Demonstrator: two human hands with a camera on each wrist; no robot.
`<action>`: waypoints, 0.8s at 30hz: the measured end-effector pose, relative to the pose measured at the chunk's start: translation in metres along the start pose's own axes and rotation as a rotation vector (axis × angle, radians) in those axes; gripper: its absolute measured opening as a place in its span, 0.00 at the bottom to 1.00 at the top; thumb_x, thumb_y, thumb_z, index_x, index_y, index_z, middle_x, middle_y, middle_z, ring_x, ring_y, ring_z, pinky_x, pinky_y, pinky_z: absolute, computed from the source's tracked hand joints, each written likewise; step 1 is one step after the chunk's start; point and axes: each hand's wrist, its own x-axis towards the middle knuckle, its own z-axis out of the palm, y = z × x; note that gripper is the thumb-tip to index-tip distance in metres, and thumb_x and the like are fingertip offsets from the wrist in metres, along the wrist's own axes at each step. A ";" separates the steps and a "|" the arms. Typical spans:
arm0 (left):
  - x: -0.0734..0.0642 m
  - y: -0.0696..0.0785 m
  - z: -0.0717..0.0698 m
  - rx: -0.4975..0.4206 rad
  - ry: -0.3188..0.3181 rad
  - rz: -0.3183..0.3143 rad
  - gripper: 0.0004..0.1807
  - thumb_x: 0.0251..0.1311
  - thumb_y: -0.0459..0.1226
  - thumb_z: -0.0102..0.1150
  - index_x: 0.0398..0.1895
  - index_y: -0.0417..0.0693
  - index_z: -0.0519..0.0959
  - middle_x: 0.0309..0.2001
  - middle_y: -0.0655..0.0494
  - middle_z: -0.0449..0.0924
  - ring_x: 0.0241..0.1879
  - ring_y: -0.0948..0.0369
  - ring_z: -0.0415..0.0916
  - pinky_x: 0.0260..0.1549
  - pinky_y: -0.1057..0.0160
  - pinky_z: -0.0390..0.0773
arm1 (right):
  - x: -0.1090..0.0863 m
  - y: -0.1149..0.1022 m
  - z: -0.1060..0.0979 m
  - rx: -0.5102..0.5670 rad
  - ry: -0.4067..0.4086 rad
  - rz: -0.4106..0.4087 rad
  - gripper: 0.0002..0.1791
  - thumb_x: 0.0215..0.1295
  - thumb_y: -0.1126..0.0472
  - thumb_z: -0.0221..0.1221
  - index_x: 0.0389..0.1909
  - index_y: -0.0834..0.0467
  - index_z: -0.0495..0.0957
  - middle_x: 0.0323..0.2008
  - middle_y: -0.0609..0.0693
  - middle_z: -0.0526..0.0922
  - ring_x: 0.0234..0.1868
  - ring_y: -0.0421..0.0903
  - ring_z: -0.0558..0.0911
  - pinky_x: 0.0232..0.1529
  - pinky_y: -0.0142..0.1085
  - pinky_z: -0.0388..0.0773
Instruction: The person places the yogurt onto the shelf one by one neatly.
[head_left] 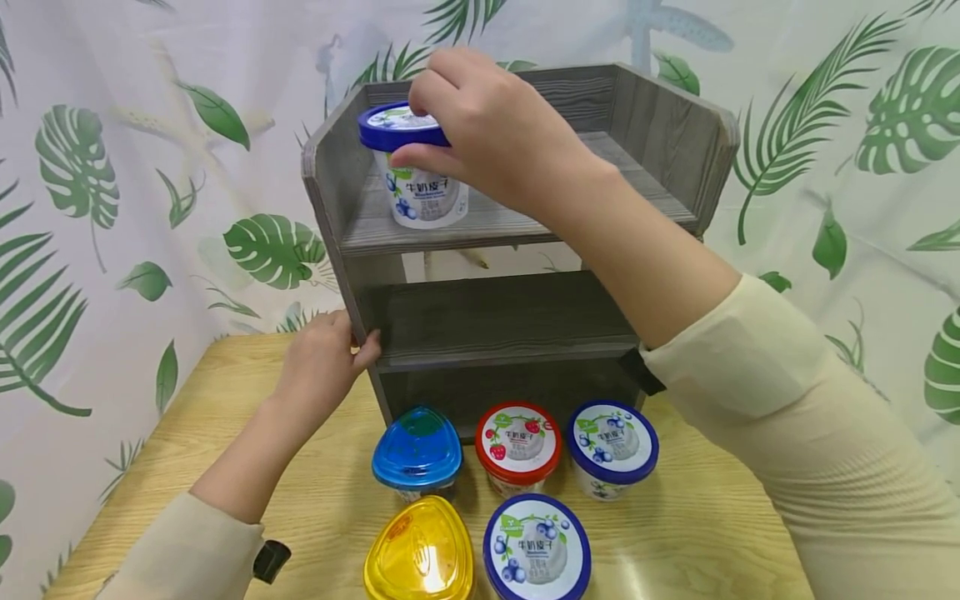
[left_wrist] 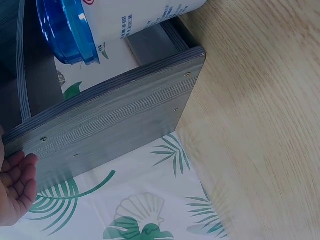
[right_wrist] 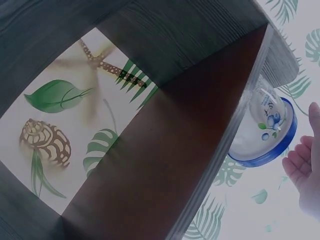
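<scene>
On the top shelf of a grey wooden shelf unit (head_left: 502, 321), near its left front edge, stands a white ice-cream-style tub (head_left: 427, 196) with a dark blue lid and blueberry print. My right hand (head_left: 487, 117) is around the lid, thumb at its front side, fingers over the top. In the right wrist view, a gap shows between the right hand (right_wrist: 305, 165) and the tub (right_wrist: 265, 130). Lower down, my left hand (head_left: 322, 350) grips the unit's left side panel, thumb over the front edge. In the left wrist view its fingers (left_wrist: 25, 172) lie curled against the panel's outer face (left_wrist: 115, 120).
Before the unit, on the wooden table (head_left: 315, 517), stand a blue-lidded triangular tub (head_left: 417, 450), a red-lidded strawberry tub (head_left: 517, 442), a blueberry tub (head_left: 613, 442), a yellow-lidded triangular tub (head_left: 420, 550) and another blueberry tub (head_left: 536, 546). A leaf-print cloth (head_left: 150, 208) hangs behind.
</scene>
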 end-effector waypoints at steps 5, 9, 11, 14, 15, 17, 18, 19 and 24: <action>0.000 0.000 0.001 -0.003 0.010 0.011 0.12 0.56 0.36 0.60 0.23 0.37 0.72 0.20 0.45 0.75 0.22 0.49 0.72 0.21 0.56 0.73 | -0.006 0.001 -0.003 0.023 0.019 0.017 0.26 0.66 0.46 0.53 0.46 0.68 0.73 0.40 0.60 0.76 0.43 0.52 0.74 0.51 0.38 0.76; 0.000 -0.001 0.002 0.000 0.018 0.020 0.12 0.56 0.36 0.61 0.23 0.37 0.72 0.19 0.45 0.75 0.21 0.49 0.72 0.20 0.56 0.73 | -0.013 0.000 -0.005 0.026 0.055 -0.011 0.25 0.65 0.48 0.54 0.44 0.69 0.74 0.39 0.60 0.77 0.42 0.52 0.75 0.51 0.38 0.77; 0.000 -0.001 0.002 0.002 0.023 0.026 0.12 0.56 0.36 0.61 0.23 0.37 0.72 0.19 0.45 0.75 0.21 0.49 0.72 0.20 0.56 0.73 | -0.017 -0.001 -0.004 0.036 0.073 -0.025 0.24 0.65 0.48 0.55 0.43 0.69 0.74 0.39 0.60 0.77 0.41 0.52 0.75 0.50 0.38 0.77; 0.000 -0.001 0.001 0.007 0.033 0.033 0.12 0.55 0.36 0.62 0.23 0.37 0.72 0.19 0.44 0.75 0.21 0.49 0.72 0.20 0.56 0.74 | -0.021 -0.004 -0.002 0.038 0.094 -0.053 0.24 0.65 0.49 0.56 0.40 0.69 0.74 0.37 0.60 0.77 0.40 0.52 0.75 0.48 0.39 0.77; 0.000 -0.002 0.001 0.010 0.036 0.035 0.12 0.55 0.36 0.62 0.22 0.36 0.72 0.19 0.44 0.75 0.21 0.49 0.72 0.20 0.56 0.74 | -0.022 -0.005 -0.001 0.036 0.102 -0.065 0.24 0.64 0.49 0.56 0.39 0.70 0.74 0.36 0.60 0.78 0.40 0.53 0.76 0.48 0.39 0.77; 0.000 -0.002 0.001 0.012 0.040 0.039 0.12 0.55 0.36 0.62 0.23 0.36 0.72 0.19 0.44 0.75 0.21 0.48 0.73 0.20 0.55 0.74 | -0.024 -0.007 0.000 0.035 0.111 -0.084 0.24 0.64 0.49 0.56 0.39 0.69 0.74 0.36 0.60 0.78 0.40 0.53 0.77 0.48 0.38 0.77; 0.000 -0.002 0.001 0.012 0.040 0.041 0.12 0.55 0.36 0.62 0.23 0.36 0.72 0.19 0.44 0.75 0.21 0.48 0.72 0.20 0.55 0.74 | -0.025 -0.008 0.001 0.035 0.113 -0.089 0.24 0.64 0.49 0.56 0.38 0.69 0.74 0.35 0.60 0.78 0.40 0.53 0.77 0.48 0.38 0.77; 0.000 -0.002 0.001 0.011 0.040 0.043 0.12 0.55 0.35 0.61 0.23 0.36 0.72 0.19 0.44 0.75 0.21 0.49 0.72 0.20 0.55 0.74 | -0.026 -0.009 0.001 0.038 0.114 -0.092 0.24 0.64 0.48 0.57 0.38 0.69 0.75 0.36 0.60 0.79 0.41 0.53 0.77 0.49 0.38 0.77; 0.000 -0.002 0.002 0.010 0.032 0.045 0.11 0.56 0.36 0.60 0.23 0.37 0.72 0.19 0.45 0.74 0.21 0.49 0.72 0.20 0.56 0.74 | -0.031 -0.011 0.004 0.057 0.148 -0.109 0.24 0.62 0.49 0.58 0.37 0.70 0.75 0.35 0.61 0.79 0.42 0.53 0.79 0.50 0.39 0.77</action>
